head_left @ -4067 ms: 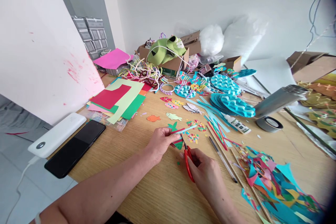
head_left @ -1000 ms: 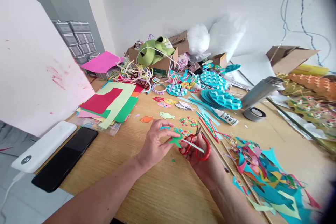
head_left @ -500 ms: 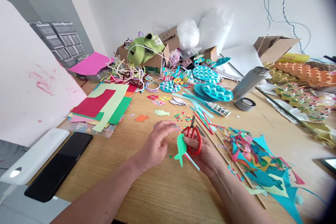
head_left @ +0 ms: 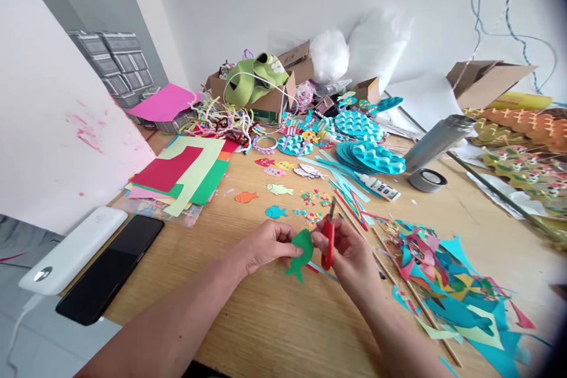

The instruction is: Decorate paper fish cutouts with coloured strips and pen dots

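A green paper fish (head_left: 303,250) is pinched between the thumb and fingers of my left hand (head_left: 271,244), its tail hanging toward me. My right hand (head_left: 349,246) is closed around red-handled scissors (head_left: 328,242), blades pointing away from me; its fingertips are close to the fish's edge, and I cannot tell whether they touch it. Beyond my hands lie an orange paper fish (head_left: 245,196), a blue paper fish (head_left: 276,212) and a pale green paper fish (head_left: 279,189). Small confetti pieces (head_left: 315,198) are scattered just past the scissors.
Coloured paper sheets (head_left: 212,180) lie at left, near a black phone (head_left: 113,269) and a white power bank (head_left: 75,248). Paper scraps (head_left: 456,277) and thin wooden sticks (head_left: 423,301) are on the right. Farther back stand a metal flask (head_left: 438,144), a glue bottle (head_left: 378,187) and blue wavy discs (head_left: 370,157).
My left hand has moved right and taken hold of the green fish, which my right hand held before. The scissors have turned edge-on in my right hand. The view has shifted slightly.
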{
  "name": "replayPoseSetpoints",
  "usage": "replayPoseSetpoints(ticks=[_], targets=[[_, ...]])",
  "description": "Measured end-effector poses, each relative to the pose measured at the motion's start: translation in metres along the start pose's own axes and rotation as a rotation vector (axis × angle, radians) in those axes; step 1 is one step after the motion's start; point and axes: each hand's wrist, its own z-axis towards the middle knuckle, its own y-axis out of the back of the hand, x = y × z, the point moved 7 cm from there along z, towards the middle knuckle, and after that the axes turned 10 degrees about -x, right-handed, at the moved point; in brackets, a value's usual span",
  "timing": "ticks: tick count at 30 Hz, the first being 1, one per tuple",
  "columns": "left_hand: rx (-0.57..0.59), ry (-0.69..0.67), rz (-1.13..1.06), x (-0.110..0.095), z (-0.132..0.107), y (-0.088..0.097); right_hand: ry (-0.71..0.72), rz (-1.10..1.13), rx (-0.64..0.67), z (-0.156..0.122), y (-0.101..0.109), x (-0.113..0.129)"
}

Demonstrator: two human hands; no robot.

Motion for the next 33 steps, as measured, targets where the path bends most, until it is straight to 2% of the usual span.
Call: replayPoseSetpoints(ticks=[3,5,7,10,13,17,21,33], targets=[[-0.090,-0.020,-0.190,-0.005,0.005,0.010,0.048,0.033,-0.190,0.000,0.017,0.008],[-0.176,-0.008,-0.359,-0.006,0.007,0.019,0.042,0.044,-0.245,-0.002,0.022,0.010],[-0.254,0.011,-0.502,-0.006,0.008,0.027,0.005,0.026,-0.198,-0.005,0.016,0.007],[-0.327,0.028,-0.648,-0.005,0.008,0.034,-0.085,-0.031,0.001,-0.010,-0.005,-0.006],[-0.343,0.048,-0.743,-0.003,0.008,0.035,-0.179,-0.081,0.194,-0.019,-0.027,-0.019],[-0.336,0.066,-0.777,0.000,0.009,0.032,-0.225,-0.080,0.340,-0.029,-0.043,-0.022],[-0.324,0.079,-0.781,0.003,0.009,0.029,-0.225,-0.078,0.387,-0.035,-0.048,-0.018],[-0.356,0.036,-0.701,0.002,0.007,0.028,-0.260,-0.078,0.402,-0.036,-0.046,-0.018]])
